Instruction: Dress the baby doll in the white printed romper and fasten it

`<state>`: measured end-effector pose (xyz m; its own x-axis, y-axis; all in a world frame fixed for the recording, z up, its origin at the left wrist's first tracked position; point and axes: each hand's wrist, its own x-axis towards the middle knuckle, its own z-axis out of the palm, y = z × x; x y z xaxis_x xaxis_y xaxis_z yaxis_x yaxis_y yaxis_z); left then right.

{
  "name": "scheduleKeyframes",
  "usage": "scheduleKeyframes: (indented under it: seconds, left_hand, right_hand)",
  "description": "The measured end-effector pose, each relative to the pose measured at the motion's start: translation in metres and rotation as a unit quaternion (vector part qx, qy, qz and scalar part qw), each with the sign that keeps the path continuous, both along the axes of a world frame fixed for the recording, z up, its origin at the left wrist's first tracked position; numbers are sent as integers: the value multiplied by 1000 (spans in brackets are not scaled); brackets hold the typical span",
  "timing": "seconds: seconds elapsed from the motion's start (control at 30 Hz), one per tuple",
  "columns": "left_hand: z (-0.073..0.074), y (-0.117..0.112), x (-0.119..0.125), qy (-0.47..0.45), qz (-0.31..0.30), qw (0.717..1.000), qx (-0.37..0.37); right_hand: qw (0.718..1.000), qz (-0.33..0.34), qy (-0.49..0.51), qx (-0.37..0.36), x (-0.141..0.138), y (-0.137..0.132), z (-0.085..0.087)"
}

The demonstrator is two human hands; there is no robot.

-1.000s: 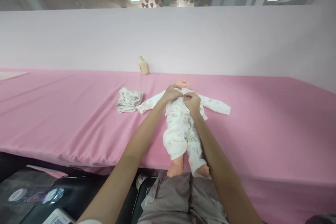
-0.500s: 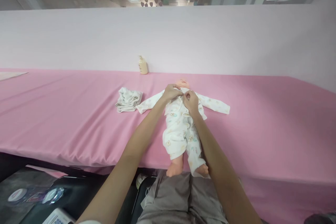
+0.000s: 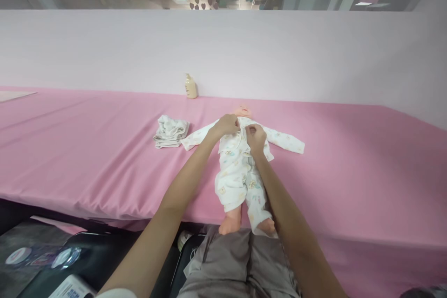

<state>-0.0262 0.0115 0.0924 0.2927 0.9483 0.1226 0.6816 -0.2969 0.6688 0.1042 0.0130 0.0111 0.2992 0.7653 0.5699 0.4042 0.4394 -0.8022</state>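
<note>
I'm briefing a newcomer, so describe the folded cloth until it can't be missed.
Start at the wide pink cover along the white wall. Left of the dressed doll, beside the tip of one outstretched sleeve, sits the folded cloth. Its plain off-white layers set it apart from the printed sleeve and the upright pump bottle farther back.

Pink-covered table [image 3: 349,172]: clothed doll [image 3: 233,167] face-up, folded cloth [image 3: 171,132], pump bottle [image 3: 190,88]; far left, pale sheet [image 3: 16,96], perhaps paper.

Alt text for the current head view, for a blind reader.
A person's left hand and right hand touch the front of a doll's white patterned top on a pink-covered table; folded cloth lies at left, a pump bottle behind.
</note>
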Motion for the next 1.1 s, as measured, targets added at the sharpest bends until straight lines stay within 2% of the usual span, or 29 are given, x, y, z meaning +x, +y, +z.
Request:
scheduleKeyframes:
  seconds: [0.2, 0.3, 0.4, 0.5, 0.63, 0.77, 0.87, 0.93, 1.03, 1.1]
  left_hand:
    - [14, -5, -9, 84, -100, 987, -89]
    - [15, -2, -12, 91, -93, 989, -71]
    - [14, -3, -13, 88, -76, 992, -53]
    - [14, -6, -11, 81, -74, 993, -33]
    - [13, -8, -6, 66, -77, 994, 35]
    - [10, -5, -4, 92, -105, 989, 38]
    - [8, -2, -4, 79, -118, 990, 26]
    - [6, -2, -3, 73, -117, 990, 12]
    - [4, -3, 0, 63, -100, 992, 40]
    - [4, -4, 2, 57, -111, 991, 42]
  right_hand:
    - [989, 9, -129, 71, 3, -31, -8]
    - [979, 14, -184, 90, 5, -38, -11]
    - [975, 15, -209, 78, 5, -40, -11]
    - [979, -14, -196, 53, 4, -42, -8]
    - [983, -51, -166, 56, 6, -45, -3]
    - [994, -26, -96, 41, 8, -45, 0]
    - [998, -4, -60, 14, 9, -43, 0]
    - [999, -2, -53, 8, 9, -43, 0]
    - [1000, 3, -27, -11, 9, -43, 1]
    - [999, 12, 5, -29, 9, -44, 2]
